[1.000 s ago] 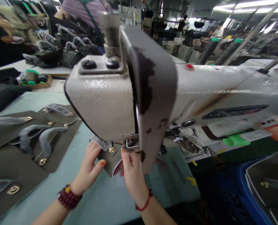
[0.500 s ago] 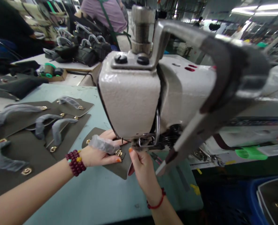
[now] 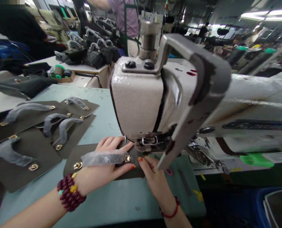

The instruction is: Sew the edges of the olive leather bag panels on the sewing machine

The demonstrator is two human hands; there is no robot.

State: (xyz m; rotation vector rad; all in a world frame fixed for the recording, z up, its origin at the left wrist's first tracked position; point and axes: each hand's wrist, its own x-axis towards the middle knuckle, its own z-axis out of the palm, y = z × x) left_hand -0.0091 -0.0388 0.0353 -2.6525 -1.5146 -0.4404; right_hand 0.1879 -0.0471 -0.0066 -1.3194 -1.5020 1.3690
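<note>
My left hand [image 3: 103, 169] lies flat with spread fingers on a dark grey-brown panel [image 3: 72, 155], under its plastic-wrapped handle [image 3: 103, 158]. The handle crosses the back of the hand between two gold fittings. My right hand [image 3: 155, 177] pinches the panel's edge between thumb and bent fingers, just below the presser area of a white sewing machine [image 3: 138, 101]. The panel's right part is under the machine head, and the needle point is hidden.
More panels with wrapped handles [image 3: 34, 148] lie at the left of the green table [image 3: 95, 205]. Scissors [image 3: 169, 171] lie right of my right hand. Black bags [image 3: 90, 57] and a person [image 3: 128, 22] are behind. A blue bin [image 3: 258, 205] stands lower right.
The panel has turned, so its handle now lies nearly level and its lower corner has swung up. My left hand has turned with it. The view has shifted slightly, and the machine appears farther right.
</note>
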